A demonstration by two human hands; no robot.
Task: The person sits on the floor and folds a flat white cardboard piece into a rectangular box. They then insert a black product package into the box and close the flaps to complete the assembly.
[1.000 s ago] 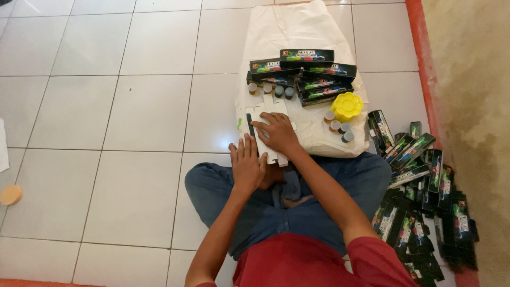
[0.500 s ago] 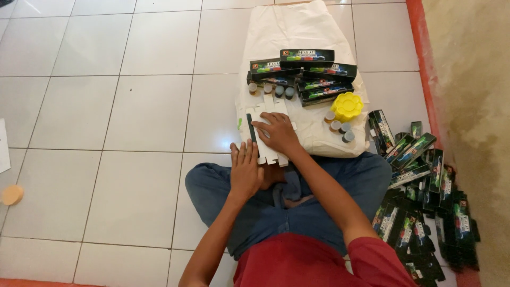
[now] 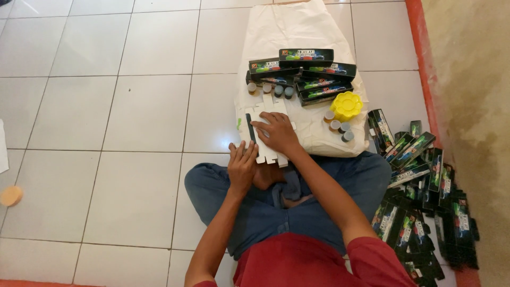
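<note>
A flat, unfolded white carton blank (image 3: pixel 265 135) is being pressed down at the near edge of a white sack (image 3: pixel 297 32) spread on the tiled floor (image 3: pixel 106 106), just in front of the seated person's crossed legs. For a clean fold, the blank is best being kept flat and square under one palm while the flap at its near left edge is being creased along its score line, with the tabs left free.

The right hand (image 3: pixel 276 133) is being laid flat on the middle of the blank, fingers (image 3: pixel 261 124) spread wide and extended, nothing being gripped. The left hand (image 3: pixel 241 166) is being held at the blank's near left corner, fingers (image 3: pixel 245 151) straight and close together, touching the edge; whether a flap is being pinched cannot be told.

Finished dark boxes (image 3: pixel 303 69) are being stacked farther up the sack, small paint pots (image 3: pixel 337 125) and a yellow flower-shaped palette (image 3: pixel 346 104) beside them, and a heap of flat dark cartons (image 3: pixel 425 196) is lying to the right.
</note>
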